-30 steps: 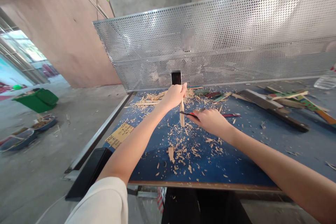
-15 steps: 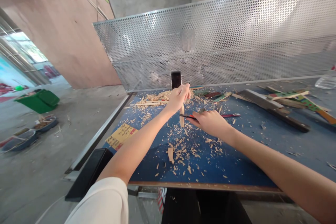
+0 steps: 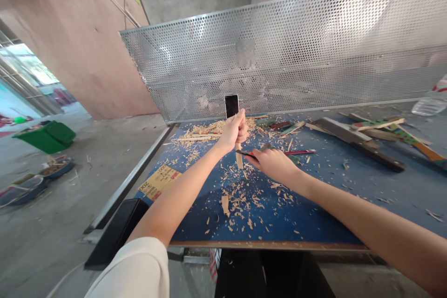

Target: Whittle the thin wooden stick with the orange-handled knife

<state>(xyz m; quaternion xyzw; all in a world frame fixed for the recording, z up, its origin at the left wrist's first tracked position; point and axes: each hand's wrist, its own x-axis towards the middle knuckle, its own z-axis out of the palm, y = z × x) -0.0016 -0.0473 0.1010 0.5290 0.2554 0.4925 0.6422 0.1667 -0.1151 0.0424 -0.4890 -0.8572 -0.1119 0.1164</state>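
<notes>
My left hand [image 3: 234, 131] is closed round the top of a narrow piece of pale wood [image 3: 239, 159], which points down toward the blue tabletop [image 3: 307, 214]. Against the wood's right side lies the dark blade of a knife [image 3: 247, 153]; my right hand [image 3: 270, 162] is closed on its handle, of which only a bit of red and black shows. Below both hands, wood shavings [image 3: 240, 200] are scattered, with a small wood offcut [image 3: 225, 205] among them. Behind my left hand a phone [image 3: 232, 105] stands upright with a dark screen.
A handsaw [image 3: 363, 144] and painted wood strips [image 3: 401, 132] lie at the right. Sandpaper [image 3: 160, 181] rests at the left edge, near a black box-like object [image 3: 117, 233]. A perforated metal panel [image 3: 279, 56] closes off the back. A plastic bottle [image 3: 431, 102] stands far right.
The view has shifted slightly. My left hand has turned a little on the wood, and its fingers now show wrapped round it. The knife blade stays against the wood.
</notes>
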